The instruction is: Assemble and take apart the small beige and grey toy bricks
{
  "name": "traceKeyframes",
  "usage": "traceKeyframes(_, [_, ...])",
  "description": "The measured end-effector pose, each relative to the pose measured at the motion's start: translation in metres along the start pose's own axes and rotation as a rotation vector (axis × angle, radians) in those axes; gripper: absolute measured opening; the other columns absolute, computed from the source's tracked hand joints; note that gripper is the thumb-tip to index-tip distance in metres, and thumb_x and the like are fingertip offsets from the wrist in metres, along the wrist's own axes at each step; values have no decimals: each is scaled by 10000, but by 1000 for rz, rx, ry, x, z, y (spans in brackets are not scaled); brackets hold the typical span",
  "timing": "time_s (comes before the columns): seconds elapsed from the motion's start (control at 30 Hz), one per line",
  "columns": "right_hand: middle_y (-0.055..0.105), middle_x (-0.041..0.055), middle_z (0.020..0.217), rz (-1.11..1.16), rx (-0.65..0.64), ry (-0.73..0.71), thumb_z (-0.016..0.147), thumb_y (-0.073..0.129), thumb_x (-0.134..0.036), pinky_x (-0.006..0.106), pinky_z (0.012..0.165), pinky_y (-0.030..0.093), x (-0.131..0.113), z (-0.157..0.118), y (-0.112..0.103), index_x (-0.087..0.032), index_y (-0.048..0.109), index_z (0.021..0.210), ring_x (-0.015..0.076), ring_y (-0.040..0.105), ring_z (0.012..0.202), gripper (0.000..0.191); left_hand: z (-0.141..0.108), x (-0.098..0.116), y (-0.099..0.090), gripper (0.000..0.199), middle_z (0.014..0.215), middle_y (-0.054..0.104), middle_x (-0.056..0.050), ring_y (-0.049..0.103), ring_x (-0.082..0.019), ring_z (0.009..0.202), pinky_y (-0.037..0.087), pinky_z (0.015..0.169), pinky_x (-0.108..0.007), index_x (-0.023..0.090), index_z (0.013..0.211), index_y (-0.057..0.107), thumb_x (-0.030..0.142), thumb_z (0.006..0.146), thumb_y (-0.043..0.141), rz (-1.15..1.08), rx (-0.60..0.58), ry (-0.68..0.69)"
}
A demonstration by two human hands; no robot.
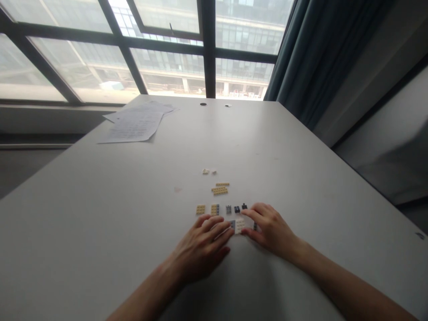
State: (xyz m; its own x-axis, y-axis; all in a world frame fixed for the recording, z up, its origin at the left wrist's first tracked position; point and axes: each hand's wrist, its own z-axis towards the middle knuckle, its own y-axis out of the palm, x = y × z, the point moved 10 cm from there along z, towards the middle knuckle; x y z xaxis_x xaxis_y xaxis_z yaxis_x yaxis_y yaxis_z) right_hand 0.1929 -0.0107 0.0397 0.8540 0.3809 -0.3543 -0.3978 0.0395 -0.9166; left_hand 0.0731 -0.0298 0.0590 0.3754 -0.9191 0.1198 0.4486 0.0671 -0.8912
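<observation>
A white studded building-block plate (240, 226) lies on the table between my hands, with a blue-grey block (232, 224) against its left side. My left hand (203, 243) has its fingers stretched out, their tips at the blue-grey block. On the other side, my right hand (269, 225) holds its thumb and forefinger apart, the thumb tip by the white plate's right edge. A dark piece (255, 226) shows partly under the right hand. Just beyond the fingers are a black piece (244, 206), a dark block (237, 209) and a grey block (228, 209).
Farther left sit a tan plate (200, 209) and a tan-and-grey block (215, 209). Beyond them lie long yellow strips (220, 191) and small white pieces (205, 171). Printed papers (137, 125) rest on the white table (83, 214) at far left, near the window.
</observation>
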Motion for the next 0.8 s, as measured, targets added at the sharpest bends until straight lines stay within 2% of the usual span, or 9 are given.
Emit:
traceKeyframes(0.13, [609,69,1002,19,-42,43,801,686,-307,365,853,470,16,-2,-17,-194,616,1088,217,574,922,316,0,-2,-6,192,1046,665,-63,572,-212,1017,392,927,-392,193,1049,610,217,870,545,-3,49,-11])
traceKeyframes(0.23, [613,60,994,-4,-85,74,748,736,-357,355,822,488,23,-3,-21,-200,631,1049,213,597,896,355,0,-4,-8,154,1013,664,-59,577,-206,992,408,901,-386,200,997,618,195,857,555,-3,74,-38])
traceKeyframes(0.4, [614,45,927,-92,-151,138,697,766,-413,342,743,490,27,-7,-15,-203,643,938,218,607,844,342,1,-5,-11,135,991,664,-58,575,-210,976,414,881,-386,196,972,619,189,850,561,-5,88,-46])
traceKeyframes(0.63, [597,34,896,-119,-171,121,758,702,-324,300,707,457,24,-5,-10,-204,632,890,192,590,820,192,0,-3,-6,158,995,661,-58,572,-216,987,400,905,-400,197,1003,612,209,852,567,-26,52,-25])
traceKeyframes(0.8, [599,30,899,-96,-177,105,769,682,-295,305,727,461,22,-5,-8,-202,631,897,193,592,837,166,-3,-12,-17,143,978,673,-57,573,-209,974,415,880,-387,197,974,617,172,840,575,-21,151,-83])
